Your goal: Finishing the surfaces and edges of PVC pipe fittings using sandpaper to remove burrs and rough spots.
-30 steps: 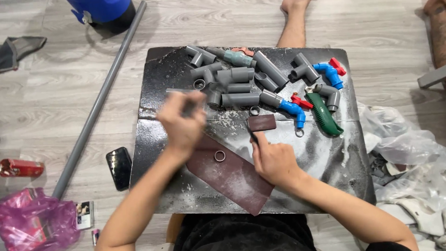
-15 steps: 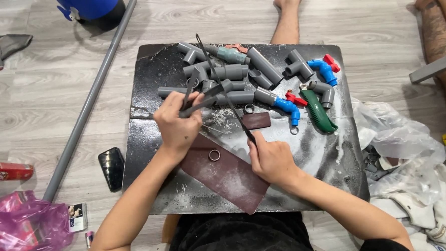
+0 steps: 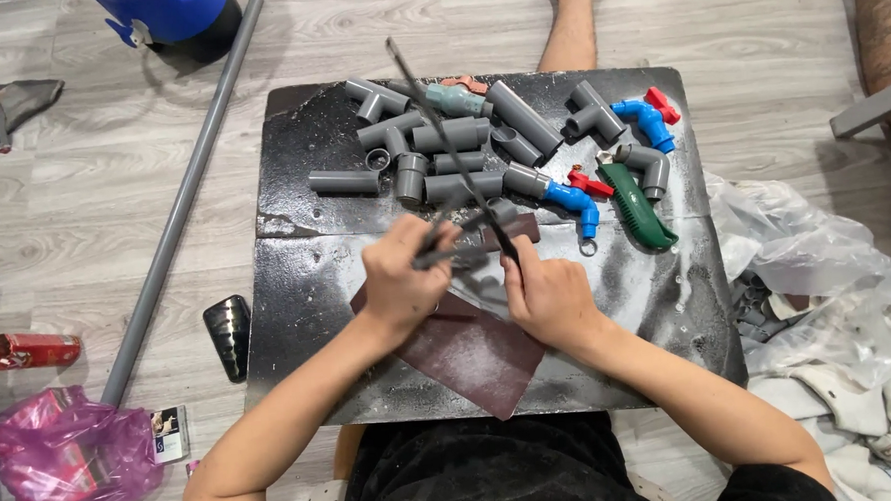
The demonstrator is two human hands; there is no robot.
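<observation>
Black board (image 3: 306, 277) lies on grey plank floor (image 3: 83, 196).

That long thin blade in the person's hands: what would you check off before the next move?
1. Right hand grips the long thin blade: ok.
2. Left hand closed on a small dark piece: ok; its kind, cannot tell, blurred.
3. Brown abrasive sheet flat on the black board: ok.
4. Blade clear of the grey pipe fittings: not ok, it crosses over them.
</observation>
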